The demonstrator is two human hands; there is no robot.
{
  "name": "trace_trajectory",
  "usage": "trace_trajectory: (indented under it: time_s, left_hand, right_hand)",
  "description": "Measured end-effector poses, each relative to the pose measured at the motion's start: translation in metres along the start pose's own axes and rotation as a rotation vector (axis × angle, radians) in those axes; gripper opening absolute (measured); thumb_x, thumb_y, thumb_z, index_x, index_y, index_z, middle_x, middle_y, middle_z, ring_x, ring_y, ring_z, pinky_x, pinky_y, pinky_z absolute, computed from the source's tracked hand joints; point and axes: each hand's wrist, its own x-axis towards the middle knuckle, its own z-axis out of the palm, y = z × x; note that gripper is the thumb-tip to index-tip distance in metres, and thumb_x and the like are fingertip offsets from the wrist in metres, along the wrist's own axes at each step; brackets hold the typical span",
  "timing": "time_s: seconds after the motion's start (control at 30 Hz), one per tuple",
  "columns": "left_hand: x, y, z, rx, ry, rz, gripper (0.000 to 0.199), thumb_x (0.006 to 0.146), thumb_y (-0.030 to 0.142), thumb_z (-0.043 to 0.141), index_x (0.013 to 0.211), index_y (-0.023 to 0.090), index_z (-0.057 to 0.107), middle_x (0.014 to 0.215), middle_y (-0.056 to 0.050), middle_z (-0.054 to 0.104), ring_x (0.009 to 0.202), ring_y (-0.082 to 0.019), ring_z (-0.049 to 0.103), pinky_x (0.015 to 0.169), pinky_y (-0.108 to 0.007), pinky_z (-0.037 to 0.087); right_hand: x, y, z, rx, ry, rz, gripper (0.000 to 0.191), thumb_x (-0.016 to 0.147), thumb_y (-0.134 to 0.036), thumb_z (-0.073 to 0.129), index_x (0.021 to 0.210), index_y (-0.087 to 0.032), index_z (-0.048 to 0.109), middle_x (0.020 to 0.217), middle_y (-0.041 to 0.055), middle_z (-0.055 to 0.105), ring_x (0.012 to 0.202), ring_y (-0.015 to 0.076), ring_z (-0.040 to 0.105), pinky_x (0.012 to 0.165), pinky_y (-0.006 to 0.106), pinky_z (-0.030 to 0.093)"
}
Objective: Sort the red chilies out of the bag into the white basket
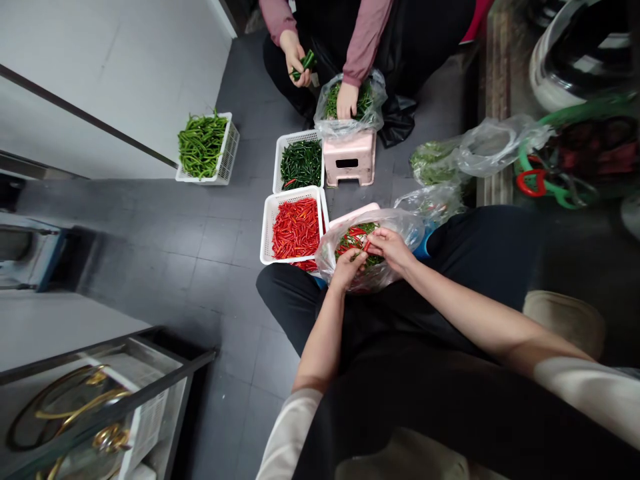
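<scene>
In the head view, a red pepper (pixel 367 246) is held between the two hands, just above the mouth of a clear bag (pixel 326 259) set between the knees. It is pinched by the closed thumb and fingers of the right hand (pixel 393 248), and its other side seems to be gripped by the closed fingertips of the left hand (pixel 349 268) (which end bears the stem cannot be told at this size). Red and green peppers (pixel 354 237) are heaped in the bag below. Near the left hand, a white basket (pixel 266 230) is filled with loose red peppers (pixel 296 230). For such thin pods, a light pinch close to the ends would probably serve best, since the flesh could be split by a hard squeeze. The wrists are best held low, so that dropped bits are caught by the bag. Opposite, green peppers (pixel 307 61) are gripped in a co-worker's hand (pixel 298 65); the other hand is lowered into a second bag (pixel 376 119) on a pink stool (pixel 357 160).
</scene>
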Motion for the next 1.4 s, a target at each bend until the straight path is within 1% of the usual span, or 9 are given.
trace_trajectory:
  time_s: [0.17,0.43,0.63,0.77,0.87,1.03,1.13,1.3,1.4]
  left_hand:
    - [0.003,-0.003,-0.003,0.023,-0.030,0.109,0.034,0.071,0.046,0.065,0.071,0.016,0.048,0.055,0.005,0.044,0.049,-0.005,0.035,0.049,-0.018,0.026]
    - [-0.005,0.002,-0.005,0.167,-0.183,0.132,0.035,0.069,0.046,0.067,0.071,0.015,0.053,0.059,0.004,0.044,0.054,-0.006,0.036,0.052,-0.019,0.028]
    - [-0.002,-0.001,-0.007,-0.237,0.001,0.080,0.041,0.067,0.049,0.069,0.070,0.017,0.044,0.063,0.003,0.043,0.049,-0.004,0.031,0.044,-0.018,0.019]
    - [-0.003,0.000,-0.009,-0.418,-0.054,0.008,0.040,0.066,0.043,0.071,0.076,0.018,0.042,0.071,0.002,0.046,0.050,-0.003,0.033,0.044,-0.017,0.020]
    - [-0.005,0.001,-0.005,-0.432,-0.129,-0.046,0.040,0.066,0.042,0.072,0.079,0.018,0.043,0.072,0.002,0.048,0.048,-0.002,0.033,0.043,-0.016,0.020]
    - [-0.005,0.000,0.003,-0.319,-0.007,0.005,0.045,0.067,0.044,0.071,0.096,0.021,0.046,0.069,0.004,0.052,0.044,-0.001,0.030,0.041,-0.015,0.015]
    - [-0.002,-0.003,0.004,-0.155,0.047,-0.015,0.042,0.068,0.049,0.068,0.089,0.017,0.051,0.065,0.002,0.053,0.044,-0.003,0.035,0.040,-0.016,0.018]
    - [-0.002,-0.007,0.003,-0.036,-0.014,0.071,0.040,0.076,0.055,0.058,0.073,0.015,0.051,0.052,0.005,0.044,0.041,-0.004,0.030,0.040,-0.018,0.020]
    - [-0.005,-0.006,0.006,-0.051,-0.167,0.053,0.041,0.075,0.054,0.060,0.069,0.015,0.049,0.051,0.004,0.042,0.041,-0.003,0.028,0.040,-0.018,0.018]
  right_hand:
    - [0.003,0.000,0.001,0.182,0.014,0.264,0.017,0.076,-0.004,0.064,0.069,-0.017,0.054,0.068,0.0005,0.063,0.064,0.0102,0.062,0.063,0.020,0.056]
    - [0.006,-0.002,-0.007,0.144,-0.004,0.435,0.018,0.075,-0.005,0.063,0.070,-0.017,0.051,0.059,0.0011,0.059,0.051,0.0108,0.056,0.043,0.018,0.050]
    - [-0.004,-0.016,-0.019,0.128,0.087,0.163,0.019,0.075,-0.009,0.056,0.063,-0.017,0.044,0.047,-0.0048,0.044,0.035,0.0044,0.037,0.029,0.012,0.030]
    - [-0.019,-0.005,-0.019,0.041,-0.050,0.323,0.019,0.073,-0.025,0.068,0.072,-0.017,0.050,0.054,-0.0045,0.049,0.034,0.0019,0.027,0.028,0.012,0.017]
    - [-0.022,0.004,-0.010,0.027,-0.164,0.208,0.028,0.067,-0.033,0.075,0.080,-0.016,0.056,0.061,-0.0031,0.054,0.037,0.0009,0.029,0.030,0.011,0.019]
    - [-0.018,0.001,0.001,-0.077,-0.059,-0.042,0.031,0.064,-0.036,0.077,0.070,-0.015,0.056,0.058,-0.0024,0.053,0.037,0.0005,0.029,0.031,0.012,0.018]
    - [-0.019,-0.003,0.002,-0.091,-0.020,-0.093,0.031,0.062,-0.035,0.078,0.075,-0.014,0.059,0.057,-0.0022,0.053,0.037,0.0005,0.029,0.031,0.012,0.018]
    - [-0.016,-0.004,0.000,-0.125,-0.003,-0.031,0.025,0.065,-0.028,0.078,0.074,-0.013,0.059,0.054,-0.0026,0.052,0.035,0.0003,0.029,0.029,0.010,0.018]
    - [-0.007,-0.002,-0.002,-0.002,-0.022,0.209,0.025,0.073,-0.024,0.073,0.067,-0.014,0.051,0.050,-0.0040,0.048,0.033,0.0000,0.027,0.027,0.010,0.017]
